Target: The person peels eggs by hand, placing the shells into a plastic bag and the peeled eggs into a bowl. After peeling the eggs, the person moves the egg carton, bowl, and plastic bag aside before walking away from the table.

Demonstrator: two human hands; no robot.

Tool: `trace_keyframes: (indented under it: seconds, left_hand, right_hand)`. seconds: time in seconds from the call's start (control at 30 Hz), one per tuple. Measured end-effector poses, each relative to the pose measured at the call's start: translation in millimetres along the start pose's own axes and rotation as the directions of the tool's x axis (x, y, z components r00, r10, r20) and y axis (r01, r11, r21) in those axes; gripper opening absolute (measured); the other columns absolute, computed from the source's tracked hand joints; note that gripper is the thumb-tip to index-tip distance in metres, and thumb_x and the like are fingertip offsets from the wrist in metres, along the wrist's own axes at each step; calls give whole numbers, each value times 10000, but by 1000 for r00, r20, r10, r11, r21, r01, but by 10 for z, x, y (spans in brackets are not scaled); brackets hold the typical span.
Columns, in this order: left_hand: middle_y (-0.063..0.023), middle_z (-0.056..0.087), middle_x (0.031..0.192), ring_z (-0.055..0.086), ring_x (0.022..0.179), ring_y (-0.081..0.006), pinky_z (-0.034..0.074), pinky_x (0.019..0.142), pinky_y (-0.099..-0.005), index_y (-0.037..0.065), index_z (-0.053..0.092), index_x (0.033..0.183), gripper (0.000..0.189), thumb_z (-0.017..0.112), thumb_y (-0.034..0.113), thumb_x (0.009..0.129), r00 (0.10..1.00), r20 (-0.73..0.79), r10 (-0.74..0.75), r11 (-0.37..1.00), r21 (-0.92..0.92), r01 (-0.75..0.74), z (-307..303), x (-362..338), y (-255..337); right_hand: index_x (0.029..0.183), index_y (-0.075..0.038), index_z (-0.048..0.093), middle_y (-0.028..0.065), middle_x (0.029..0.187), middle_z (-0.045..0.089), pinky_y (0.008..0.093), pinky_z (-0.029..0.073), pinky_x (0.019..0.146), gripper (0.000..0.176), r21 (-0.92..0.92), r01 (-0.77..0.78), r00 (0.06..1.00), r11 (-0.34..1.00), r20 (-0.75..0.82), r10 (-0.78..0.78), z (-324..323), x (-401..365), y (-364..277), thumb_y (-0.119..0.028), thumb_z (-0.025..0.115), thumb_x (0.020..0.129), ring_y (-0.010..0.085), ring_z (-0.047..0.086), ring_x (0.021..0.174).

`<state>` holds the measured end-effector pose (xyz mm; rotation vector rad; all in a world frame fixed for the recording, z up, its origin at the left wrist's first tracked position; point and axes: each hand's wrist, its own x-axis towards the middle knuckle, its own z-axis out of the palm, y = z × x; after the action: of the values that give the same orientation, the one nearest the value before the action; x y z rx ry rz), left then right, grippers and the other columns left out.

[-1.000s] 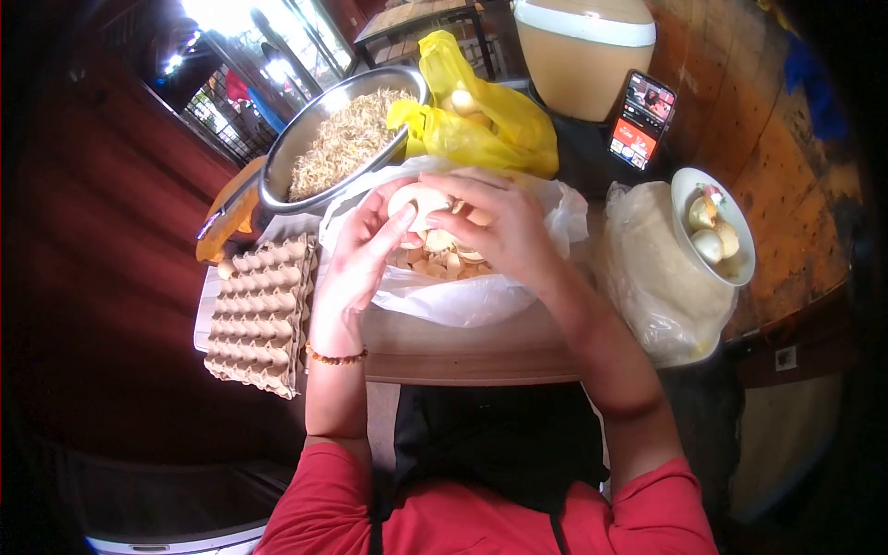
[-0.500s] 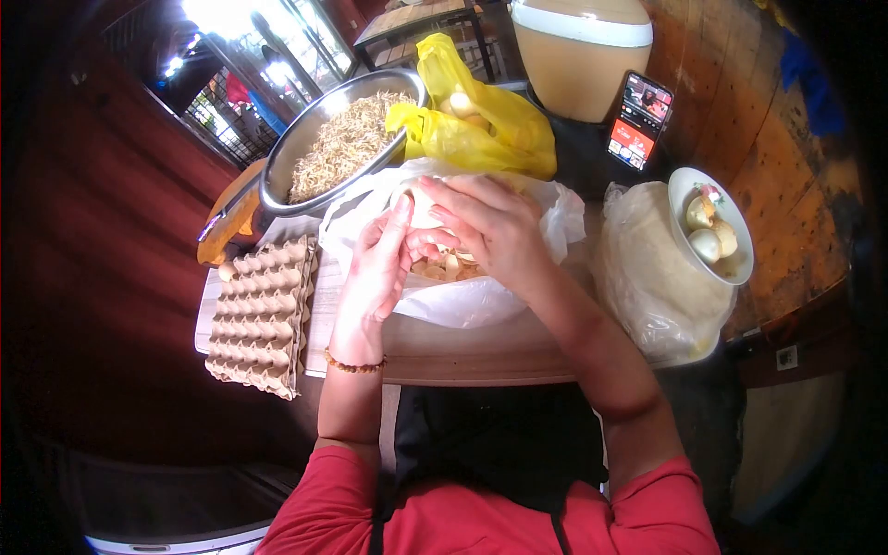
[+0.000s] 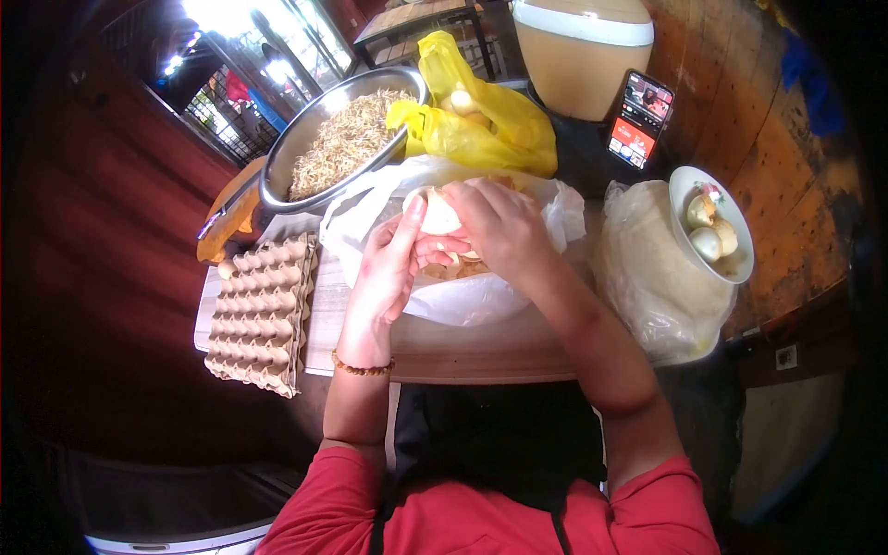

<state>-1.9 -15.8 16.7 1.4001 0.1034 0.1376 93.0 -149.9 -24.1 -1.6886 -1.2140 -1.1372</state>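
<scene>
Both hands meet over the white plastic bag (image 3: 462, 301) at mid-table; the left hand (image 3: 387, 268) and right hand (image 3: 499, 227) pinch a pale egg (image 3: 437, 213) between curled fingertips (shell bits (image 3: 453, 269) lie beneath); a cardboard tray (image 3: 264, 314) sits left, a white bowl (image 3: 678, 191) right.

Table (image 3: 453, 356) w/ egg tray (image 3: 264, 310), white bag (image 3: 481, 301), steel bowl (image 3: 276, 176).

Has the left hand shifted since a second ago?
Yes. The left hand and its bracelet have slid to the right in view, away from the egg tray, which has stayed put. Its grip is on the egg.
</scene>
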Motion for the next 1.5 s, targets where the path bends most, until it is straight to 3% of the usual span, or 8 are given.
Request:
trace_keyframes:
  seconds: [0.13, 0.27, 0.53, 0.83, 1.2, 1.27, 1.33, 1.5]
  left_hand:
    - [-194, 667, 940, 681, 822, -198, 527, 695, -260, -81, 528, 1119, 519, 493, 414, 963, 1000, 4, -12, 1000, 3, 12, -30, -11, -15]
    - [-183, 669, 940, 683, 830, -197, 531, 697, -262, -77, 520, 1123, 515, 493, 412, 963, 1000, -9, -6, 1000, 19, 6, -31, -23, -17]
    - [-154, 657, 938, 679, 806, -191, 529, 692, -253, -58, 520, 1125, 474, 478, 390, 975, 999, -12, 32, 999, -15, -32, -38, -13, 7]
    - [-131, 649, 939, 674, 791, -178, 523, 673, -243, -41, 500, 1140, 450, 486, 377, 974, 997, -73, 22, 999, -24, -23, -33, -37, -86]
    - [-137, 656, 973, 668, 794, -174, 518, 668, -235, 15, 482, 1193, 361, 492, 303, 974, 994, -75, 81, 996, -26, -83, -86, -72, -115]
    - [-138, 654, 1003, 665, 845, -193, 521, 679, -246, 13, 482, 1191, 345, 478, 287, 981, 995, -22, 100, 980, -169, -103, -110, -92, -97]
    - [-139, 648, 1029, 663, 872, -208, 528, 690, -259, 12, 480, 1196, 331, 482, 264, 981, 989, -38, 141, 964, -220, -146, -130, -105, -101]
    - [-144, 620, 1105, 659, 930, -239, 547, 733, -296, 14, 476, 1213, 296, 497, 194, 978, 978, -100, 183, 928, -311, -205, -90, -140, -100]
  right_hand:
    - [975, -30, 594, 93, 867, 614, 336, 518, 647, 181, 127, -111, 994, 986, 1, 112, -23, 28, -29, -47, 632, 799, 250, 637, 769]
    - [965, -27, 592, 101, 868, 614, 350, 513, 657, 157, 166, -144, 989, 976, 4, 145, -47, 52, -33, -61, 635, 818, 271, 631, 776]
    - [1124, -62, 610, 98, 876, 620, 356, 500, 674, 312, 297, -182, 983, 937, 50, 175, -23, 95, -47, -119, 657, 821, 277, 621, 777]
    - [994, -87, 585, 63, 805, 610, 352, 497, 647, 200, 95, -155, 986, 983, 83, 147, -15, 18, -87, -91, 652, 806, 251, 632, 767]
    - [971, -56, 578, 112, 825, 618, 370, 494, 637, 126, 128, -279, 960, 952, 42, 275, -3, 43, 23, -104, 618, 862, 311, 619, 745]
    - [977, -52, 580, 121, 836, 619, 380, 493, 656, 126, 125, -303, 953, 945, 67, 296, -32, 66, 21, -109, 610, 869, 318, 617, 763]
    - [1029, -50, 594, 134, 878, 628, 396, 489, 710, 164, 189, -322, 931, 928, 243, 274, -79, 93, -27, -122, 594, 881, 317, 619, 823]
    - [1118, -44, 596, 150, 921, 637, 393, 497, 739, 251, 328, -332, 938, 884, 213, 274, -27, 107, -124, -152, 576, 893, 319, 625, 855]
